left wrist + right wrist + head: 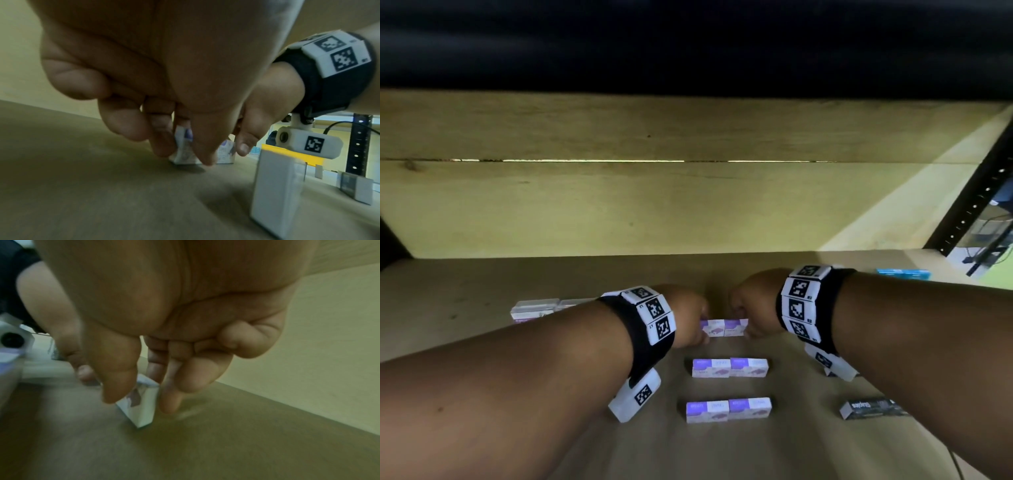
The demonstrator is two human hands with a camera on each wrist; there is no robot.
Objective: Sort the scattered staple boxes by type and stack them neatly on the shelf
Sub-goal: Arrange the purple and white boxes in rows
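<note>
Two purple-and-white staple boxes stand end to end on the brown shelf board (482, 281), far from me. My left hand (700, 323) pinches the left box (713, 328) between thumb and fingers, its left end seen in the left wrist view (185, 152). My right hand (744, 325) pinches the right box (736, 327) the same way, thumb in front and fingers behind (141, 404). Both boxes rest on the board. Nearer to me lie two more pairs of purple boxes, one (730, 367) in the middle and one (728, 409) at the front.
A pale box stack (536, 310) lies at the left behind my forearm. A black staple box (869, 408) sits at the right front, blue boxes (902, 273) at the far right. The wooden back wall (654, 192) and a black perforated post (969, 209) bound the shelf.
</note>
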